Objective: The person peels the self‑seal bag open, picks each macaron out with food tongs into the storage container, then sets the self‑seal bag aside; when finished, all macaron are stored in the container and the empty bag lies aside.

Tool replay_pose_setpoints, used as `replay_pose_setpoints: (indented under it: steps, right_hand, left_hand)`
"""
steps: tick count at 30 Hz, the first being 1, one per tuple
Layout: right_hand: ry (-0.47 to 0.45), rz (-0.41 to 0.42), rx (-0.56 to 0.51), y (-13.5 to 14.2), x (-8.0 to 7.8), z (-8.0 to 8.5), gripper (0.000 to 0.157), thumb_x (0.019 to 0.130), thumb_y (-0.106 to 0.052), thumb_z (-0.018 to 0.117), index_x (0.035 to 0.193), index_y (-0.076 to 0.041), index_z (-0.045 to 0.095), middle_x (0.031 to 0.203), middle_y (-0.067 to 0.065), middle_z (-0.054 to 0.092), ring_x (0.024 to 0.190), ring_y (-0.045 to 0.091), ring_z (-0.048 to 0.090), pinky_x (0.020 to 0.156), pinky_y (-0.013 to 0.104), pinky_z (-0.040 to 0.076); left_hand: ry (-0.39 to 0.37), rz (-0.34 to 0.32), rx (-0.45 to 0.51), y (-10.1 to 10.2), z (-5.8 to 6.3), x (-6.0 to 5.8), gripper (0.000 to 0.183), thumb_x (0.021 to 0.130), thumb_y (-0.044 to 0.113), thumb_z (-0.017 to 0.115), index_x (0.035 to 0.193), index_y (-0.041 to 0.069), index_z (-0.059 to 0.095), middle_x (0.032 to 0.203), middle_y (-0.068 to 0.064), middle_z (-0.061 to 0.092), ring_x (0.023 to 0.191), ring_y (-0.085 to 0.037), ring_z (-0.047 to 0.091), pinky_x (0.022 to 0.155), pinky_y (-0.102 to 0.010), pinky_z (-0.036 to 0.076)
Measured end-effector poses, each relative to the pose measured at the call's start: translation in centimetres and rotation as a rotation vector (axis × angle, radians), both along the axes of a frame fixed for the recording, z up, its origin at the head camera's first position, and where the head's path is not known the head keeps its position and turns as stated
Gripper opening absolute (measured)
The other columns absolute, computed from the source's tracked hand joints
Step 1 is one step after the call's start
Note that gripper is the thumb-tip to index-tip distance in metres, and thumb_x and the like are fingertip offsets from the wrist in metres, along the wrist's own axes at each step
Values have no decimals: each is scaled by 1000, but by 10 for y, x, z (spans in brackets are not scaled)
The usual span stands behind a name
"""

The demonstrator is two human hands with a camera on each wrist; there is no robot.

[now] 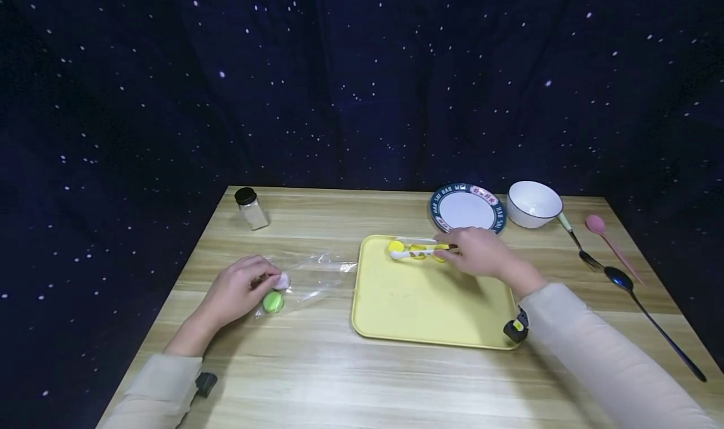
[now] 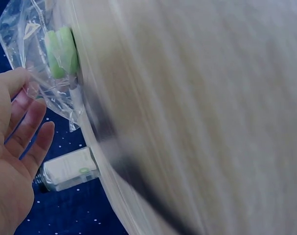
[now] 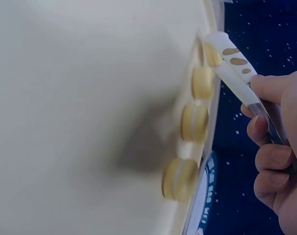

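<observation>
My right hand [image 1: 477, 253] grips a pair of white-tipped tongs [image 3: 234, 73]. Between the tong tips in the right wrist view sits a yellow macaron [image 3: 213, 54], at the end of a row of several more yellow macarons [image 3: 194, 122]. The row lies along the far edge of the yellow tray [image 1: 430, 309]. On the left, thumb and fingers of my left hand [image 1: 240, 291] pinch the edge of a clear plastic bag [image 1: 325, 272]. A green macaron [image 1: 273, 302] and a pale one [image 1: 281, 281] lie at the bag, by the fingertips.
Behind the tray stand a blue-rimmed plate [image 1: 466, 210] and a white bowl [image 1: 534, 203]. A fork [image 1: 588, 259], a pink spoon [image 1: 613, 247] and a long dark spoon [image 1: 656, 319] lie on the right. At the back left is a black-lidded jar [image 1: 252, 209].
</observation>
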State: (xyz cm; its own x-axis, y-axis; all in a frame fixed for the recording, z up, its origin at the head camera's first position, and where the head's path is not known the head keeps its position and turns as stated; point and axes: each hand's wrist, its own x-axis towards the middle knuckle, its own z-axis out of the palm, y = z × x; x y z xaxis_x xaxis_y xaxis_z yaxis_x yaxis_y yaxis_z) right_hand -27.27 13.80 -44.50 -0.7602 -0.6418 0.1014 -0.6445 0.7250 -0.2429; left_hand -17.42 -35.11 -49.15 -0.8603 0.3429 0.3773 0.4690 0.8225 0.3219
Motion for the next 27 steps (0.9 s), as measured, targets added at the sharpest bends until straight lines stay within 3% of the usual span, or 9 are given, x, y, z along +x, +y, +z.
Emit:
replay_pose_setpoints:
  steps: [5, 15, 22, 27]
  right_hand:
    - [-1, -11, 30, -6, 1, -3, 43, 93, -47, 56, 121, -16, 67, 116, 3, 66, 103, 28, 63, 79, 51, 51]
    - [-11, -3, 75, -10, 1, 14, 42, 90, -47, 61, 117, -16, 69, 110, 0, 69, 92, 24, 66, 70, 48, 52]
    - [-22, -2, 90, -13, -2, 12, 42, 91, -47, 60, 118, -16, 68, 108, -1, 69, 90, 23, 66, 71, 48, 53]
    - [-15, -6, 141, -17, -3, 16, 41, 90, -47, 61, 117, -17, 68, 102, -1, 70, 85, 23, 65, 63, 48, 52]
  left_hand:
    - [7, -11, 2, 1, 1, 0, 8, 86, 27, 72, 95, 25, 72, 95, 18, 60, 89, -3, 56, 77, -33, 50]
    - [2, -9, 0, 1, 3, 1, 10, 86, 26, 72, 95, 23, 73, 95, 17, 61, 90, -4, 57, 78, -34, 50]
    - [-9, 3, -7, 2, 2, 2, 9, 87, 27, 72, 96, 24, 72, 96, 17, 61, 90, -4, 57, 79, -34, 50]
    - [-16, 8, -8, 3, 3, 3, 9, 87, 27, 72, 95, 24, 72, 95, 17, 61, 90, -4, 57, 78, -35, 51]
